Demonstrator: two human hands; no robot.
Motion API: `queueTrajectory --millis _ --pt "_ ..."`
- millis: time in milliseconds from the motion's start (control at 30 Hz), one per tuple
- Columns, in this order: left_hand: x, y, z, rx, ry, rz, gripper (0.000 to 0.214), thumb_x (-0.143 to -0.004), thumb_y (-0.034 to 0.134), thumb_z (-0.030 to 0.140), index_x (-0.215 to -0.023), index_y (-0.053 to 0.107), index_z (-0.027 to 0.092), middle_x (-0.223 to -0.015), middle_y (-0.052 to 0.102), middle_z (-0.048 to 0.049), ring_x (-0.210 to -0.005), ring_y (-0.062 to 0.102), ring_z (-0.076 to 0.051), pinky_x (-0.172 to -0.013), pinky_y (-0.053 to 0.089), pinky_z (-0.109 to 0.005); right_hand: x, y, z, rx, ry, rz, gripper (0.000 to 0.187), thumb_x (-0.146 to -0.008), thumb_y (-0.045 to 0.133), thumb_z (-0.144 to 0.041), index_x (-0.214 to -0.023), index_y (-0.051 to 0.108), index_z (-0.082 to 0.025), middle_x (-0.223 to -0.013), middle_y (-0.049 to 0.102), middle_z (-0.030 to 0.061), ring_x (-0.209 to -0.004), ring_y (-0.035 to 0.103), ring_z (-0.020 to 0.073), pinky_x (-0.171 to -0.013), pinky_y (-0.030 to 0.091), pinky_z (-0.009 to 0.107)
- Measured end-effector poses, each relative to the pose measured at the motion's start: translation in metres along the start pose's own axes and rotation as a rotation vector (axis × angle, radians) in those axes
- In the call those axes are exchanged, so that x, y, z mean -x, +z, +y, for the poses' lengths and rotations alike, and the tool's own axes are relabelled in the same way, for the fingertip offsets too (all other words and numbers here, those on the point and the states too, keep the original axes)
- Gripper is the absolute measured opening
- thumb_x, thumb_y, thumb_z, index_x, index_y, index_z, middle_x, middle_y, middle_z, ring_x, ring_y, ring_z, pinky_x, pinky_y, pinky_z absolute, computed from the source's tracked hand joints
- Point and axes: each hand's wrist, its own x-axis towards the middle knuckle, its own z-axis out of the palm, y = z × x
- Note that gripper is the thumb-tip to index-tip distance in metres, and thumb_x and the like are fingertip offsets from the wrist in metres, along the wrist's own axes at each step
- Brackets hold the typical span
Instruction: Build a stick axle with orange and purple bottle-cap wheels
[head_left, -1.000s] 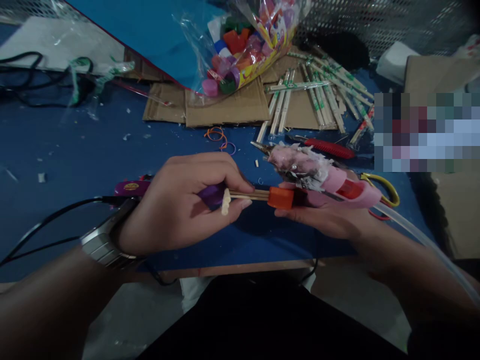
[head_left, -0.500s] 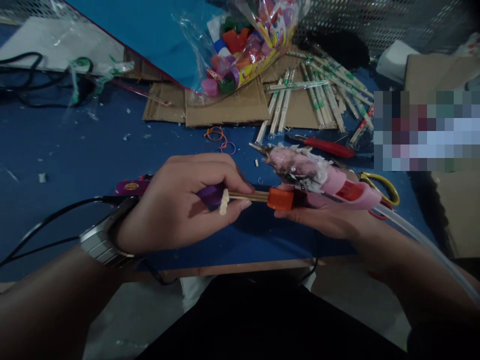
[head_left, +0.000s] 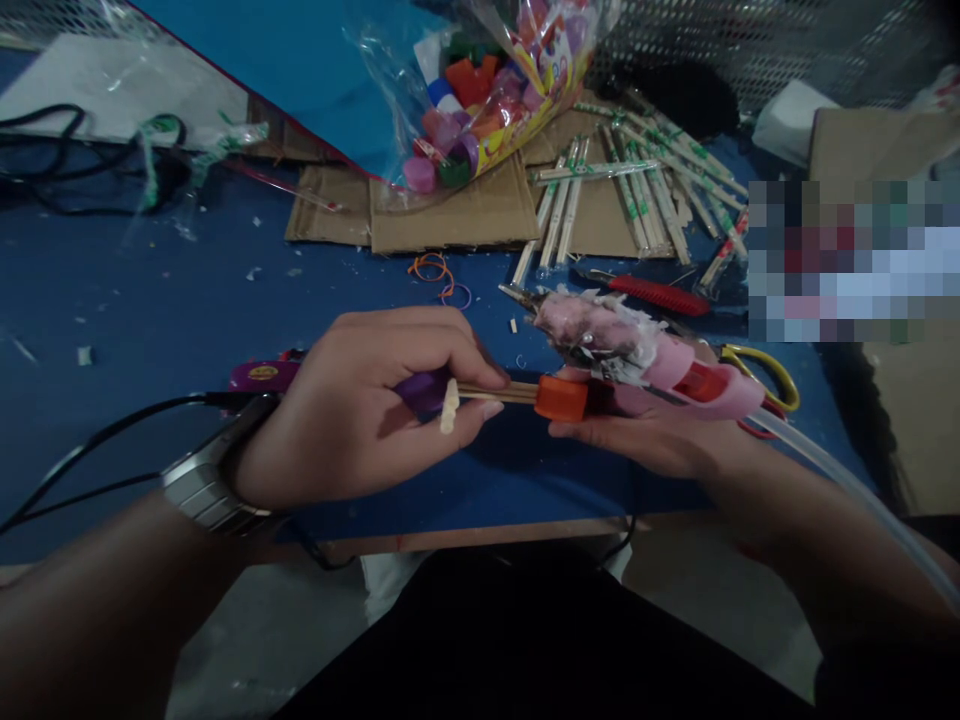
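Observation:
My left hand [head_left: 375,410] is closed, thumb and forefinger pinching thin wooden sticks [head_left: 517,391] that look like chopsticks. A purple cap-like piece [head_left: 420,391] sits within that hand, beside a pale row of bumpy stick ends [head_left: 449,406]. The sticks run right into an orange plastic cap [head_left: 561,398]. My right hand [head_left: 645,435] is wrapped round a pink hot glue gun [head_left: 675,375], with its thumb and a fingertip at the orange cap. The gun's ragged, glue-crusted nozzle end points left, above the cap; most of its handle is hidden. A translucent glue stick [head_left: 847,480] trails from its back.
Behind lie a plastic bag of coloured caps [head_left: 487,110], wrapped chopsticks [head_left: 566,200] on cardboard [head_left: 450,215], and a red-handled cutter [head_left: 660,294]. Yellow-handled scissors [head_left: 772,375] lie by my right wrist. A purple device [head_left: 262,374] and black cable [head_left: 105,430] are at left.
Almost nothing differs. Both hands, the sticks, the orange cap and the glue gun keep their places, apart from a very slight shift.

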Motion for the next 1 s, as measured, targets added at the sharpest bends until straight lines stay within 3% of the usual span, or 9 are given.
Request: queueTrajectory --millis 167,367,533,1000 --pt "-0.0001 -0.0001 -0.0006 -0.013 0.01 0.005 0.011 -0.097 0.079 0.016 -0.102 0.075 0.026 -0.097 0.082 -0.0021 -0.087 0.079 -0.019 -0.072 0.063 -0.032 -0.0035 -0.0011 -0.0031 -0.015 -0.01 -0.043 0.076 -0.086 0.093 -0.056 -0.156 0.066 -0.048 -0.169 0.064 -0.0097 -0.162 0.056 0.0347 -0.14 0.043 0.056" --pt "0.0005 0.0003 0.0001 -0.015 0.007 0.016 0.011 -0.097 0.08 0.016 -0.102 0.075 0.025 -0.097 0.081 -0.0017 -0.088 0.08 -0.018 -0.074 0.063 -0.031 -0.0001 -0.0003 0.0004 0.044 -0.04 0.01 0.063 -0.086 0.093 -0.059 -0.145 0.075 -0.047 -0.169 0.064 -0.0087 -0.156 0.062 0.0384 -0.136 0.046 0.059" --pt "0.0003 0.0004 -0.0003 0.0 0.013 0.012 0.011 -0.097 0.079 0.016 -0.102 0.076 0.025 -0.097 0.082 -0.0022 -0.088 0.08 -0.019 -0.075 0.063 -0.031 0.0015 -0.0004 0.004 0.032 -0.047 0.016 0.07 -0.086 0.094 -0.056 -0.151 0.07 -0.05 -0.168 0.065 -0.009 -0.156 0.062 0.037 -0.138 0.044 0.059" --pt "0.0003 0.0012 -0.0042 0.03 0.063 0.031 0.01 -0.096 0.083 0.016 -0.101 0.077 0.021 -0.096 0.081 -0.0041 -0.087 0.08 -0.018 -0.075 0.063 -0.029 0.0021 -0.0002 0.0052 0.065 -0.119 0.037 0.079 -0.088 0.094 -0.052 -0.16 0.062 -0.05 -0.169 0.064 -0.0074 -0.155 0.064 0.0383 -0.13 0.054 0.058"
